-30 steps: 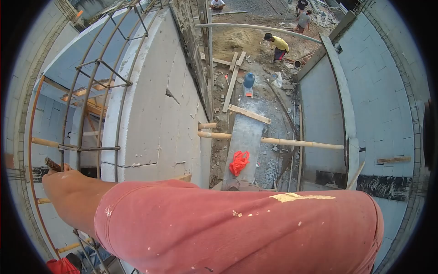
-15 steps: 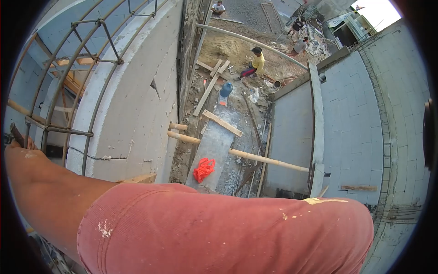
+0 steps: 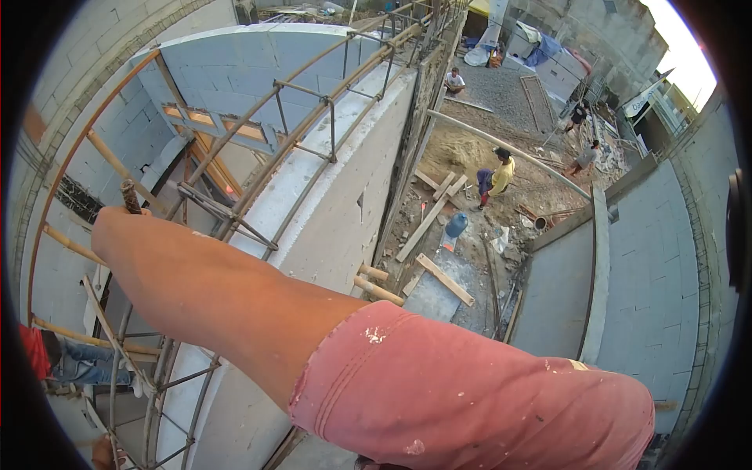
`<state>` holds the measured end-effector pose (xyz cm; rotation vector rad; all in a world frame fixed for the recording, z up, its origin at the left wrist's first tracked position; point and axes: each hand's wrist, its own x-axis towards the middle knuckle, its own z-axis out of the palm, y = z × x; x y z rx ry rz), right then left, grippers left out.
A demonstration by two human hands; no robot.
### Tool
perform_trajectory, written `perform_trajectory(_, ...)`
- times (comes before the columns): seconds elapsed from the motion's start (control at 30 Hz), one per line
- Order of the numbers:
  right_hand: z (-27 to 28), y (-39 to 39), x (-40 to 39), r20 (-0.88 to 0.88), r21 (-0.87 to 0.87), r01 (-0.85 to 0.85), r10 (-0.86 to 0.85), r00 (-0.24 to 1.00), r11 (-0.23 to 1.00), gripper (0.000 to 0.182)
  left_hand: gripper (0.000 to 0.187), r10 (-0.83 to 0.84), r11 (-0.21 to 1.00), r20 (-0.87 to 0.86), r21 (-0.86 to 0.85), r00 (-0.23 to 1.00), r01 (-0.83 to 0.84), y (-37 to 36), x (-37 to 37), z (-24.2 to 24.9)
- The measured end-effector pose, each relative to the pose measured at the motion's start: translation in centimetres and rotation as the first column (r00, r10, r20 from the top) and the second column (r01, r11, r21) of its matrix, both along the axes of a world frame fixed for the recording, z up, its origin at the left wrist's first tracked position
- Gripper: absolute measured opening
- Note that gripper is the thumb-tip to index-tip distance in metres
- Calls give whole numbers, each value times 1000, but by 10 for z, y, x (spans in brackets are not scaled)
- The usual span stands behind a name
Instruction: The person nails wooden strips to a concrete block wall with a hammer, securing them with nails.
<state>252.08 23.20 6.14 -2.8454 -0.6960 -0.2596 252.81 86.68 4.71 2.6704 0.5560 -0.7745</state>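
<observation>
My right arm reaches across the view from a pink sleeve to the left. At its end my right hand [image 3: 119,221] is closed around a rusty brown bar-like piece [image 3: 129,196] whose rough tip sticks up past the fingers. Just right of the hand runs a rebar cage [image 3: 270,176], long bars with square ties, along the top of a pale block wall [image 3: 313,149]. Low at the left edge, a brown hand-like shape [image 3: 103,452] shows beside the bars, probably my left hand, its fingers too unclear to read.
Below left, a person in red and jeans [image 3: 78,362] is among bamboo poles [image 3: 74,244]. Down right, a person in yellow [image 3: 497,178] stands near planks [image 3: 427,223] and a blue water jug [image 3: 456,225]. A pole [image 3: 513,153] spans the gap to another wall [image 3: 646,251].
The view has swung left, bringing in more of the rebar cage, the space behind it and the person in red. My right hand stays closed on the rusty piece. The person in yellow has turned.
</observation>
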Motion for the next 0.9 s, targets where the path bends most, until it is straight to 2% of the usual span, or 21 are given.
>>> perform_trajectory(0.13, -10, 4, 26, 15, -35, 147, -147, 989, 988, 27, 55, -23, 1000, -14, -18, 1000, 23, 12, 10, 2)
perform_trajectory(0.23, -2, 0, 23, -73, -87, 147, -154, 985, 985, 27, 61, -50, 997, -29, -59, 998, 48, 21, 20, -9)
perform_trajectory(0.3, 9, -4, 17, -189, -131, 92, -116, 975, 987, 27, 29, 137, 963, 58, -243, 989, -119, 27, 29, -23)
perform_trajectory(0.33, 14, -6, 12, -247, -151, 64, -100, 964, 986, 27, 31, 183, 915, -64, -353, 981, -194, 25, 30, -13)
perform_trajectory(0.37, 17, -7, 6, -277, -189, 71, -122, 953, 979, 25, 31, 185, 913, -57, -360, 981, -193, 22, 26, -12)
perform_trajectory(0.43, 21, -8, 4, -299, -231, 76, -145, 943, 970, 23, 29, 105, 964, 86, -252, 991, -80, 17, 22, -17)
perform_trajectory(0.53, 16, -12, 5, -343, -242, -5, -81, 936, 970, 18, 34, 82, 960, 38, -273, 996, -69, 22, 30, -16)
perform_trajectory(0.63, 15, -12, 0, -258, -211, -14, -42, 965, 977, 19, 34, 82, 965, 52, -256, 995, -66, 16, 28, -12)
perform_trajectory(0.7, 22, -11, -4, -357, -323, -9, -113, 927, 946, 21, 39, 98, 962, 33, -260, 995, -87, 9, 25, -7)
perform_trajectory(0.73, 23, -11, -1, -354, -326, -14, -109, 929, 945, 21, 46, 112, 960, 8, -259, 994, -106, 10, 25, -7)
perform_trajectory(0.8, 21, -14, 3, -471, -293, -5, -139, 871, 956, 28, 46, 66, 957, 11, -284, 998, -60, 14, 25, -7)
perform_trajectory(0.83, 11, -11, 20, -470, -296, -11, -135, 872, 955, 28, 46, 15, 952, 14, -307, 1000, -10, 15, 25, -8)
perform_trajectory(0.9, -17, -3, 60, -597, -363, -3, -230, 768, 932, 32, 46, 34, 948, 36, -318, 999, -20, 7, 21, -4)
